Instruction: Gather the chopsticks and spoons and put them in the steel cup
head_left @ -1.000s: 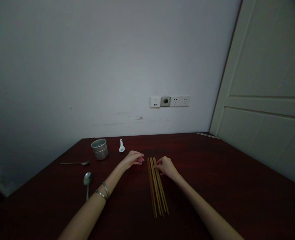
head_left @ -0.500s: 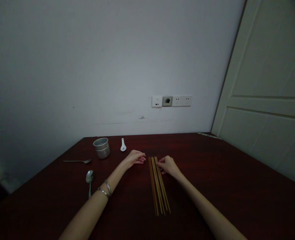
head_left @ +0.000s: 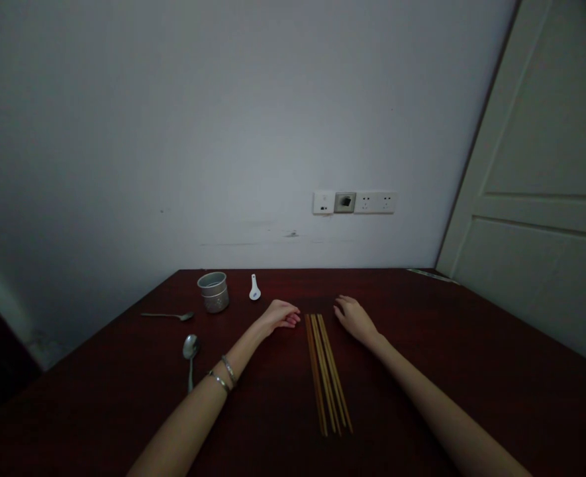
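Note:
Several wooden chopsticks (head_left: 328, 374) lie side by side on the dark red table, their far ends lined up and their near ends slightly uneven. Just left of their far ends is my left hand (head_left: 283, 315), empty, with its fingers loosely bent and a little apart. My right hand (head_left: 355, 318) rests palm down to the right of the chopsticks, apart from them, fingers spread slightly and holding nothing. Two silver bangles (head_left: 222, 374) circle my left wrist area.
A metal utensil holder (head_left: 214, 293) stands at the back left, with a white soup spoon (head_left: 254, 289) to its right. Nearer me on the left lie a fork (head_left: 173, 316) and a metal spoon (head_left: 190, 348), partly behind my left forearm. The wall (head_left: 253, 165) borders the table's far edge.
My right hand has let go of the chopsticks and moved right, away from them. My left hand keeps its place beside them. The whole view has shifted slightly.

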The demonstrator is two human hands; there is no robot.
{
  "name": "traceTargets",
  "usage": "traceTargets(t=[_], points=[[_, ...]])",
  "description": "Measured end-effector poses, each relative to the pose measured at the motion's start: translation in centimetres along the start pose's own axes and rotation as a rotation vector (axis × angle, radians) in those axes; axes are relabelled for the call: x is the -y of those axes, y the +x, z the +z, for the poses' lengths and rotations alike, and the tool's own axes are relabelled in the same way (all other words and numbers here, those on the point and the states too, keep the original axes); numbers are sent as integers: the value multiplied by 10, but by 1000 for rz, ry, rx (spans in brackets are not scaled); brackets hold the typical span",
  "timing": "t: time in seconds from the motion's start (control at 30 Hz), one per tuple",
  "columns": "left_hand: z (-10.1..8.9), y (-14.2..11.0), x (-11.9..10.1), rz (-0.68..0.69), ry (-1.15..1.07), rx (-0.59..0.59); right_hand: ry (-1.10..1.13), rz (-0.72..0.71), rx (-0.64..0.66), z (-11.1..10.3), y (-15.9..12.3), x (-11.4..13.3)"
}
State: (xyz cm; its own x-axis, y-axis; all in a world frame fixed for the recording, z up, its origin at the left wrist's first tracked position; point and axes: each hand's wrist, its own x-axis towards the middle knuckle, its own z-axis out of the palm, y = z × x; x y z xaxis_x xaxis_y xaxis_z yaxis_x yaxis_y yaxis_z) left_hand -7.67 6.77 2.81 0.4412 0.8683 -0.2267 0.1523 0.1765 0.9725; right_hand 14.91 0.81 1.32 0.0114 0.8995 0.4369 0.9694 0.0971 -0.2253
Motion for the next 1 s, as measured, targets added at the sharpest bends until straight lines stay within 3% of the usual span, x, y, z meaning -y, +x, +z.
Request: traceTargets(t=[0.2, 0.53, 0.67, 0.8, 0.9, 1.0], points=[[1, -1, 1, 4, -11, -2, -91, 9, 50, 15, 0, -24], [8, -5, -3, 16, 115, -24, -152, -55, 6, 20, -3, -26], [8, -17, -24, 68, 209, 24, -167, -78, -9, 22, -4, -27], [6, -39, -57, 259, 352, 15, -168, -99, -31, 25, -5, -29], [-4, -63, -78, 348, 466, 57, -170, -116, -30, 28, -4, -32], [-23, -92, -88, 441, 643, -14, -166, -120, -20, 31, -4, -35]])
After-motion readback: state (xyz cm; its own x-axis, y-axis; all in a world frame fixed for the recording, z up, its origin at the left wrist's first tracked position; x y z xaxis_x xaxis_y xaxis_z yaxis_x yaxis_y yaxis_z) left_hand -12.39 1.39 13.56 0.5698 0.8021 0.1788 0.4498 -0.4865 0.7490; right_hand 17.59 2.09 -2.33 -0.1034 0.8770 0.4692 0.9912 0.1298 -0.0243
